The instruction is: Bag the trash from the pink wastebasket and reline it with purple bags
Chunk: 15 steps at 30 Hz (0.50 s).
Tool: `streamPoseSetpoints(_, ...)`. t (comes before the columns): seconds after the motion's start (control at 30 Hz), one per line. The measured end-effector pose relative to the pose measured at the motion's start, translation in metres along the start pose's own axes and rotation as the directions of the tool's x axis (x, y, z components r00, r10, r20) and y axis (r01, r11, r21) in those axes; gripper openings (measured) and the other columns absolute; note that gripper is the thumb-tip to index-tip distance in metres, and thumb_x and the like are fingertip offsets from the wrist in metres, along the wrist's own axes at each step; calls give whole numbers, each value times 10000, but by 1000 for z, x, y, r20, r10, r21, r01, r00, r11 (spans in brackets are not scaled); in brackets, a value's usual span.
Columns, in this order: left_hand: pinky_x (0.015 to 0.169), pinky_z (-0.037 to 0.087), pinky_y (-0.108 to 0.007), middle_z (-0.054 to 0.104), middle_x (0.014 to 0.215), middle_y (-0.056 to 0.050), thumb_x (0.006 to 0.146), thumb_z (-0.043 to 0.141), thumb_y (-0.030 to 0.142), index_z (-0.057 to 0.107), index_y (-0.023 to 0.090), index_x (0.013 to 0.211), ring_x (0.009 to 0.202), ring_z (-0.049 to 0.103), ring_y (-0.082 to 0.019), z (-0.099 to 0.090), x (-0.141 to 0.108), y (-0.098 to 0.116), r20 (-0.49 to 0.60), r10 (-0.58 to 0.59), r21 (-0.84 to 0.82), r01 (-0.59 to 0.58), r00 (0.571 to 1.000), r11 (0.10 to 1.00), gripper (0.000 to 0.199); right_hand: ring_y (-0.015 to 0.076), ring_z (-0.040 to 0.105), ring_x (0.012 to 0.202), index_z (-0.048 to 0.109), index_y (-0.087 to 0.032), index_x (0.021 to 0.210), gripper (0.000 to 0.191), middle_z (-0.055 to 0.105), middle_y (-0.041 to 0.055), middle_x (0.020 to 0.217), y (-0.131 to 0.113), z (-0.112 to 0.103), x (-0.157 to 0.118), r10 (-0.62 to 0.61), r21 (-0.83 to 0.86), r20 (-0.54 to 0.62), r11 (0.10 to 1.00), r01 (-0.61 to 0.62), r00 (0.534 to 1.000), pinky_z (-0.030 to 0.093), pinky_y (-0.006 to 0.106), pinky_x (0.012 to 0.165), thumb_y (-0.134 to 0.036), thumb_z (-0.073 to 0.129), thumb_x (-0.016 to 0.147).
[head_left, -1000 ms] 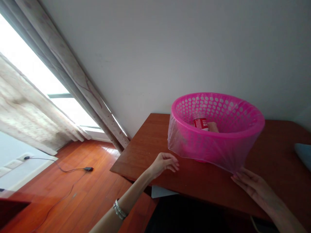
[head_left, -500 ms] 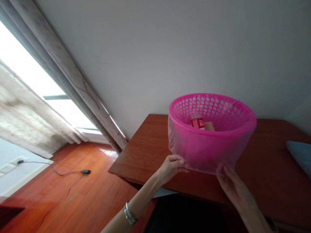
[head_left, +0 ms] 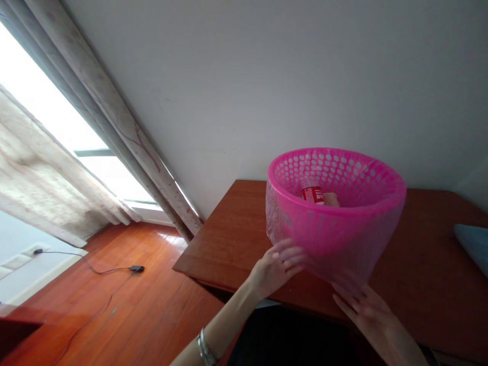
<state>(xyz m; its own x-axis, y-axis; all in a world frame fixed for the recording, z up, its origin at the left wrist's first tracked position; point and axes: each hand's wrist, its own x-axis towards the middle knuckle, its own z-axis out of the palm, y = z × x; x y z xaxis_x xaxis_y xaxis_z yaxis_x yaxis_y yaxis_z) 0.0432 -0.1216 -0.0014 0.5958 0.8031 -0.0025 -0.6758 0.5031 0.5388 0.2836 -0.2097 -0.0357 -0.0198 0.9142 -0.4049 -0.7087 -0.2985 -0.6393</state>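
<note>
A pink plastic basket (head_left: 335, 223) with a perforated wall stands on the brown table, covered by thin clear plastic film (head_left: 280, 216) that hangs down its near side. Inside lie a container with a red label (head_left: 312, 195) and a tan object (head_left: 330, 199) whose kind I cannot make out. My left hand (head_left: 276, 267) is at the film's lower left edge, fingers spread and blurred. Lower right of the basket, my right hand (head_left: 366, 307) has its fingers stretched out against the film's hanging edge. Neither hand grips anything.
The wooden table (head_left: 224, 231) stands against a grey wall. A bluish flat item (head_left: 473, 246) lies at its right side. To the left are a curtain (head_left: 110, 101), and a black adapter (head_left: 136, 268) with a cable on the wooden floor.
Both hands have loosened from the film's lower edge and their fingers have spread. The left hand has shifted slightly right; the right hand has moved lower. The view has shifted a little.
</note>
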Motion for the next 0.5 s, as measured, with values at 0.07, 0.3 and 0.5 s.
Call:
streamPoseSetpoints(0.07,901,489,-350,737,952,-90,752,742,275,697,157,1023,928,686,-214,4,5,-7,-21,-1,15,2,1000,1000,299,300,551,1214,710,-281,1067,556,596,91,1296,-5,5,4,-38,73,-13,997,39,999,539,422,951,-308,812,521)
streamPoseSetpoints(0.3,708,542,-285,705,693,-59,689,784,184,678,112,731,654,675,-151,-15,-7,-6,-155,-63,109,80,986,991,135,109,680,789,712,-299,836,232,712,-24,912,-29,-24,21,-52,286,-331,946,153,942,594,197,715,-167,739,646)
streamPoseSetpoints(0.5,768,513,-253,705,824,-76,530,532,-51,672,66,884,762,658,-143,-29,0,30,-105,-60,112,71,993,991,398,168,667,936,722,-225,862,164,681,72,1085,-65,-21,30,-135,148,-261,973,178,956,581,247,808,-256,612,743)
